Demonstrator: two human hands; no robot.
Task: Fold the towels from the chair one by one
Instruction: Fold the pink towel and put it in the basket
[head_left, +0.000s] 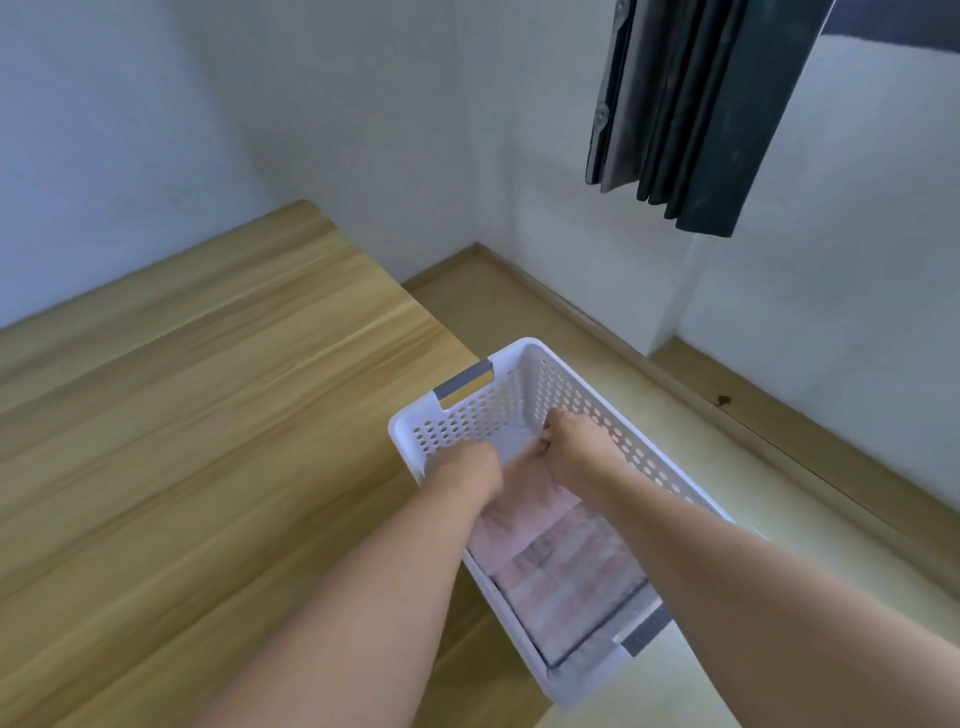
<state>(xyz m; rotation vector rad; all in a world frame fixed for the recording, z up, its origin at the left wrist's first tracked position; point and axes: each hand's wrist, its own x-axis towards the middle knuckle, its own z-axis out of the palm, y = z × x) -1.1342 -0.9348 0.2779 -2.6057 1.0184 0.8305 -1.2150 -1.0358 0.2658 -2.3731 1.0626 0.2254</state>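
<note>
Both bare hands reach into a white perforated plastic basket (524, 395) beside the wooden table's (208, 415) right edge. The left hand (464, 466) and right hand (570, 441) are curled closed, gripping a folded pale pink towel (524, 488) lying atop striped folded towels (571, 566) inside.

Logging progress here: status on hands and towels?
Both hands, left and right, shut on pink towel inside white basket. Folded towel beneath. Nothing blocking.
</note>
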